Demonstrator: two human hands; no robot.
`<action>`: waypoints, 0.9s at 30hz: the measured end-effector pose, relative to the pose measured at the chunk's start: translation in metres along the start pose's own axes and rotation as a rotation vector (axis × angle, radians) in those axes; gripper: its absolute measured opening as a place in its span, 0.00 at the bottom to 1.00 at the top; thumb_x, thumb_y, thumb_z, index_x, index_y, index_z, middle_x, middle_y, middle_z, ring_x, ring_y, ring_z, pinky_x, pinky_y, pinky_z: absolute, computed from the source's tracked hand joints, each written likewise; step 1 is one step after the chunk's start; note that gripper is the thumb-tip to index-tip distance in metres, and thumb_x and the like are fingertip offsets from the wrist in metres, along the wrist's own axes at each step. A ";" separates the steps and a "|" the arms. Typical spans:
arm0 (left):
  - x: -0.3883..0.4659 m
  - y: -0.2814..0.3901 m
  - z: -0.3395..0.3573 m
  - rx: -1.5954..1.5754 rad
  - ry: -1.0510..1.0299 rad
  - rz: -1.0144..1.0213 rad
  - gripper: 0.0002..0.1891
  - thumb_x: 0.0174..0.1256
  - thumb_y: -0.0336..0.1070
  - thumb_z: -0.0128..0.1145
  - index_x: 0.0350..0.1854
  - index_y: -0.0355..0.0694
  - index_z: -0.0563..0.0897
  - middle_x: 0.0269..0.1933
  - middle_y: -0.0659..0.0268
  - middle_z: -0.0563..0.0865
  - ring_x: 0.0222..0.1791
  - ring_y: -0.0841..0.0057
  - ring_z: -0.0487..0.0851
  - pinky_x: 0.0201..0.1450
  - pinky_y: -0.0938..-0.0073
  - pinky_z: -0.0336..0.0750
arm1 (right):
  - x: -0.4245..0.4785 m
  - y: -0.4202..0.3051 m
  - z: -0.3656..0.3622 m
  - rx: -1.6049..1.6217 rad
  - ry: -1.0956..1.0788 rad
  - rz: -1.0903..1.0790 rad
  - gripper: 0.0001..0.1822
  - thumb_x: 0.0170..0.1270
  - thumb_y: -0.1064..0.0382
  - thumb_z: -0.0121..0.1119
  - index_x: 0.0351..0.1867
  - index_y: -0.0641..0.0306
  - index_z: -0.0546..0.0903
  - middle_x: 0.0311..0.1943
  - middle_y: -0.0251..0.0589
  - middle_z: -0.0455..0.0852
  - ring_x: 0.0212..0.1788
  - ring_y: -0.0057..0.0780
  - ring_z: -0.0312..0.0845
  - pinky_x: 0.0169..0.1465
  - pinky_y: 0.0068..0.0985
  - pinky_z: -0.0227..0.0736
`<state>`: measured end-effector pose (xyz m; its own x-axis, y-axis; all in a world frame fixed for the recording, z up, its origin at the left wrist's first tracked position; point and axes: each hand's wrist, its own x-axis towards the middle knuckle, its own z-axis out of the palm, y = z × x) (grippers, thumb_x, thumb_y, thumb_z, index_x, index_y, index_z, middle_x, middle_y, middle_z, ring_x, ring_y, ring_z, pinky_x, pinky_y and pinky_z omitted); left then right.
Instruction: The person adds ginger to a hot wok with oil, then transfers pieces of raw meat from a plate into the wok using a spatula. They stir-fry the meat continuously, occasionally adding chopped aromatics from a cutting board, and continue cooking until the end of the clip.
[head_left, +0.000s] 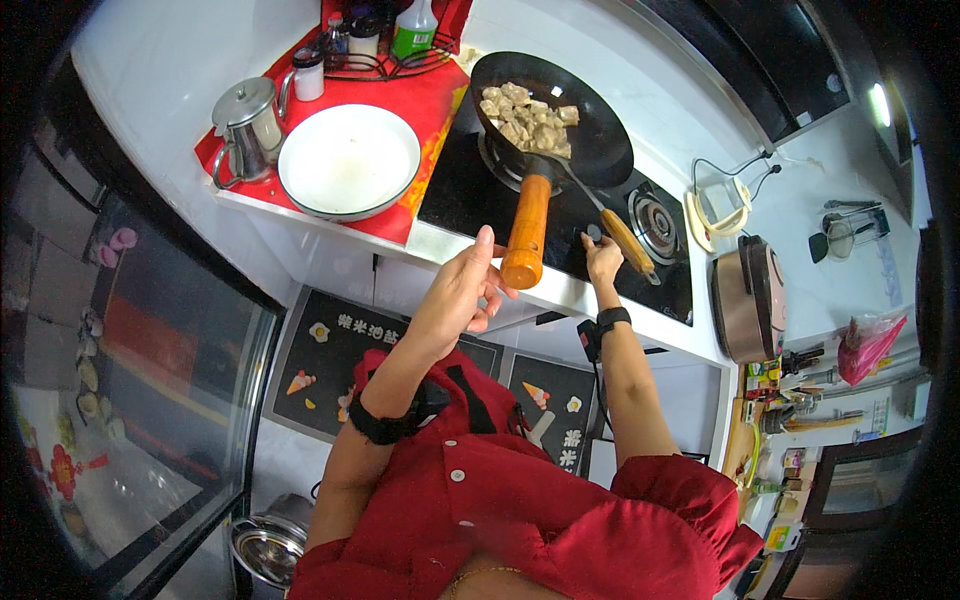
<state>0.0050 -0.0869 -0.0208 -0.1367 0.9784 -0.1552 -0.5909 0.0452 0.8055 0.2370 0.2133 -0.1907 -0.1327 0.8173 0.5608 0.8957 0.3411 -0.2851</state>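
A black wok (600, 142) sits on the left burner of a black glass gas stove (465, 202), tilted in the view. Pale chunks of meat or similar food (529, 120) are heaped in it. Its wooden handle (529, 225) points towards me. My left hand (461, 289) is beside the handle's end, thumb up and fingers apart; some fingertips pass behind the handle, and whether they touch it is unclear. With its fingertips, my right hand (602, 261) grips a stove knob (594, 232). A spatula with a wooden handle (628, 244) rests in the wok, its blade hidden under the food.
Left of the stove, a white bowl (349, 161) stands on a red mat (360, 94) near a steel pot (251, 135) and a lidded jar (308, 75). A rice cooker (746, 300) is at the right. A glass door (172, 360) borders the left side.
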 end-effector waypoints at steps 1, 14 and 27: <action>0.000 0.001 0.001 0.015 -0.001 -0.009 0.32 0.66 0.61 0.32 0.50 0.32 0.67 0.26 0.63 0.76 0.17 0.88 0.64 0.11 0.91 0.51 | 0.001 0.000 0.001 0.008 0.004 0.017 0.22 0.46 0.50 0.66 0.24 0.73 0.80 0.19 0.50 0.80 0.26 0.43 0.79 0.36 0.32 0.70; -0.004 -0.003 -0.002 0.028 -0.011 -0.022 0.31 0.66 0.61 0.31 0.50 0.33 0.68 0.26 0.65 0.76 0.17 0.88 0.64 0.11 0.91 0.50 | -0.003 -0.015 -0.012 -0.029 -0.031 0.064 0.24 0.46 0.48 0.66 0.30 0.73 0.81 0.25 0.55 0.81 0.33 0.47 0.79 0.40 0.32 0.71; -0.006 -0.006 -0.007 0.043 0.000 -0.036 0.32 0.66 0.61 0.32 0.50 0.32 0.68 0.26 0.63 0.76 0.18 0.87 0.65 0.12 0.89 0.53 | -0.005 -0.012 -0.016 -0.127 0.023 -0.019 0.30 0.42 0.47 0.68 0.37 0.74 0.79 0.29 0.52 0.83 0.32 0.38 0.81 0.40 0.30 0.73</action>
<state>0.0036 -0.0942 -0.0285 -0.1163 0.9759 -0.1848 -0.5605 0.0891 0.8233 0.2341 0.1976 -0.1779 -0.1419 0.7995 0.5836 0.9399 0.2938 -0.1739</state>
